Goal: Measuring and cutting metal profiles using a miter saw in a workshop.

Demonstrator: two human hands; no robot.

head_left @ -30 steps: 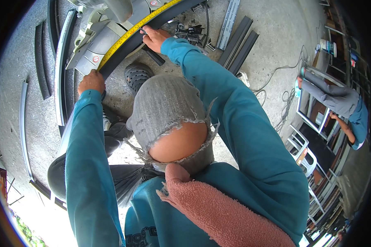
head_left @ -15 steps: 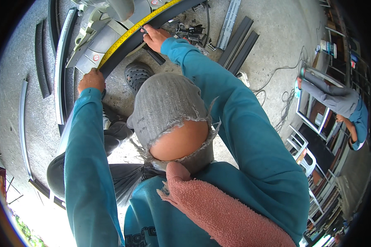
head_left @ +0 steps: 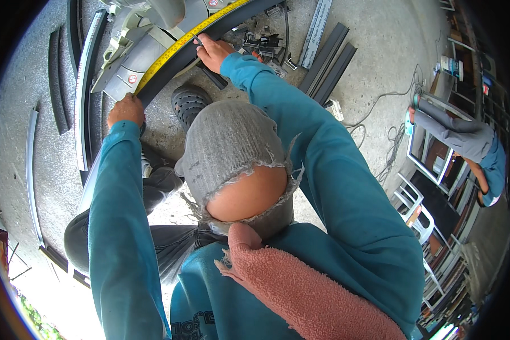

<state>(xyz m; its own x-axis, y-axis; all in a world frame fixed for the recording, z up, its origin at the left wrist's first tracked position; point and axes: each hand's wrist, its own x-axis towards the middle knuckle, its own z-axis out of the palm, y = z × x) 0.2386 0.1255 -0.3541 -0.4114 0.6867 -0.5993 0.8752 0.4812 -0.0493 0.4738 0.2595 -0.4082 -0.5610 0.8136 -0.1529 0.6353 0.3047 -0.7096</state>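
A yellow tape measure [head_left: 173,52] is stretched along a dark grey metal profile [head_left: 182,61], which lies across a grey mitre saw [head_left: 135,63]. My left hand [head_left: 126,111] is closed round the near left end of the profile, where the tape's end also lies; its fingertips are partly hidden. Farther along the same profile rests my right hand [head_left: 214,53], its fingers bent and pinching a small dark pen-like thing [head_left: 198,41] beside the tape's edge.
Dark profile offcuts [head_left: 328,62] and a pile of small metal pieces [head_left: 263,44] lie on the concrete floor. Long profiles [head_left: 86,102] lie at the left. A cable [head_left: 394,141] curls at the right, near white chairs [head_left: 416,212] and another person [head_left: 470,136].
Both hands and the tape measure stay practically where they were. The other person at the right has shifted slightly.
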